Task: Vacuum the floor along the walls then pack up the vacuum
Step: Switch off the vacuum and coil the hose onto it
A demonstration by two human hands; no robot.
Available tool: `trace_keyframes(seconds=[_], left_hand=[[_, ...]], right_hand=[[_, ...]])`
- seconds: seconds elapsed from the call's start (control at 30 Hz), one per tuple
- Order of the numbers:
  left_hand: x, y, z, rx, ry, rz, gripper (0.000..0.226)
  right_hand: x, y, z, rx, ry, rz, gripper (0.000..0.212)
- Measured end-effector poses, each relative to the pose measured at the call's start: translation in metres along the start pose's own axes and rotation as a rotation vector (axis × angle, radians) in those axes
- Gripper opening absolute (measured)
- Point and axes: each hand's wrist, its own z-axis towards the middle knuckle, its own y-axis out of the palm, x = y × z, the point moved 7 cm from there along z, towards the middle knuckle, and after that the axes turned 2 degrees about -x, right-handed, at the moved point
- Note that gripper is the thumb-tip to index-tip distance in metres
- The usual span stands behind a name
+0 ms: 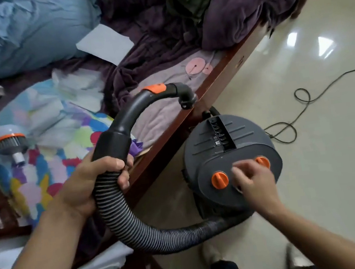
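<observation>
A dark grey canister vacuum (224,148) stands on the floor beside the bed, with two orange knobs on its top, one (219,179) at the left and one (262,161) at the right. My left hand (101,181) grips the ribbed black hose (125,223) where it joins the curved handle (145,104); the handle's open end hangs over the bed edge. My right hand (254,183) rests on the vacuum's top between the two knobs, its fingers blurred and reaching toward the right knob.
The bed (219,78) with a dark red wooden frame runs along the left, piled with purple blankets, a blue pillow and papers. A brush nozzle (11,144) with an orange ring lies on the colourful sheet. The black power cord (300,103) loops over the glossy tile floor at right.
</observation>
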Motion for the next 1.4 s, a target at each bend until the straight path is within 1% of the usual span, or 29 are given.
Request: trace_keyframes(seconds=[0.03, 0.07, 0.13, 0.2, 0.23, 0.27, 0.3, 0.37, 0.4, 0.47, 0.53, 0.6, 0.63, 0.7, 0.77, 0.87, 0.93, 0.97, 1.07, 1.13, 1.2, 1.27, 1.33, 1.4], left_hand=[[0.003, 0.001, 0.01, -0.062, -0.024, 0.017, 0.047], [0.006, 0.005, 0.02, -0.129, -0.046, 0.037, 0.049], [0.008, 0.021, 0.04, -0.278, -0.093, 0.088, 0.048], [0.007, 0.041, 0.061, -0.39, -0.139, 0.151, 0.05], [0.007, 0.05, 0.072, -0.422, -0.154, 0.173, 0.052], [0.006, 0.061, 0.082, -0.455, -0.165, 0.195, 0.052], [0.006, 0.071, 0.092, -0.491, -0.175, 0.218, 0.049], [0.006, 0.087, 0.112, -0.542, -0.201, 0.259, 0.041], [0.006, 0.091, 0.124, -0.548, -0.211, 0.284, 0.036], [0.002, 0.091, 0.151, -0.483, -0.218, 0.351, 0.027], [-0.005, 0.08, 0.184, -0.293, -0.184, 0.396, 0.028], [-0.017, 0.068, 0.214, -0.07, -0.097, 0.471, 0.033], [-0.026, 0.064, 0.227, 0.023, -0.058, 0.515, 0.033], [-0.048, 0.063, 0.251, 0.132, -0.008, 0.596, 0.027], [-0.067, 0.068, 0.273, 0.176, 0.026, 0.691, 0.025], [-0.09, 0.078, 0.304, 0.243, 0.018, 0.948, 0.039], [-0.106, 0.083, 0.317, 0.281, -0.057, 1.164, 0.047], [-0.114, 0.085, 0.323, 0.288, -0.092, 1.233, 0.049], [-0.126, 0.083, 0.338, 0.305, -0.167, 1.282, 0.048], [-0.132, 0.081, 0.35, 0.294, -0.258, 1.314, 0.049], [-0.138, 0.084, 0.356, 0.265, -0.333, 1.468, 0.051], [-0.14, 0.092, 0.357, 0.262, -0.323, 1.649, 0.052], [-0.137, 0.101, 0.36, 0.284, -0.259, 1.832, 0.05], [-0.134, 0.107, 0.365, 0.275, -0.255, 1.915, 0.046]], right_hand=[[-0.03, -0.017, 0.02, 0.073, -0.121, -0.005, 0.015], [-0.061, -0.031, 0.038, 0.117, -0.23, -0.041, 0.02], [-0.114, -0.041, 0.068, 0.143, -0.438, -0.222, 0.049], [-0.15, -0.032, 0.094, 0.068, -0.592, -0.462, 0.077], [-0.16, -0.023, 0.106, 0.003, -0.64, -0.577, 0.083], [-0.165, -0.017, 0.117, -0.059, -0.667, -0.669, 0.082], [-0.166, -0.012, 0.129, -0.113, -0.672, -0.723, 0.073], [-0.164, -0.014, 0.152, -0.162, -0.652, -0.741, 0.039], [-0.161, -0.017, 0.163, -0.182, -0.622, -0.732, 0.028], [-0.148, -0.025, 0.186, -0.206, -0.553, -0.748, 0.023], [-0.135, -0.033, 0.21, -0.181, -0.525, -0.823, 0.019], [-0.117, -0.044, 0.237, -0.164, -0.475, -0.895, 0.014], [-0.106, -0.049, 0.25, -0.172, -0.437, -0.913, 0.013], [-0.078, -0.059, 0.275, -0.193, -0.347, -0.942, 0.011], [-0.048, -0.065, 0.295, -0.202, -0.277, -0.981, 0.011], [-0.01, -0.063, 0.32, -0.24, -0.194, -1.01, 0.015], [0.013, -0.061, 0.333, -0.279, -0.149, -1.018, 0.016], [0.025, -0.059, 0.338, -0.302, -0.13, -1.017, 0.016], [0.055, -0.049, 0.347, -0.365, -0.095, -1.016, 0.018], [0.073, -0.04, 0.351, -0.392, -0.056, -1.0, 0.018], [0.09, -0.031, 0.355, -0.413, -0.015, -0.975, 0.02], [0.104, -0.025, 0.358, -0.407, 0.019, -0.941, 0.021], [0.116, -0.021, 0.361, -0.391, 0.037, -0.905, 0.021], [0.125, -0.018, 0.361, -0.387, 0.039, -0.88, 0.022]])
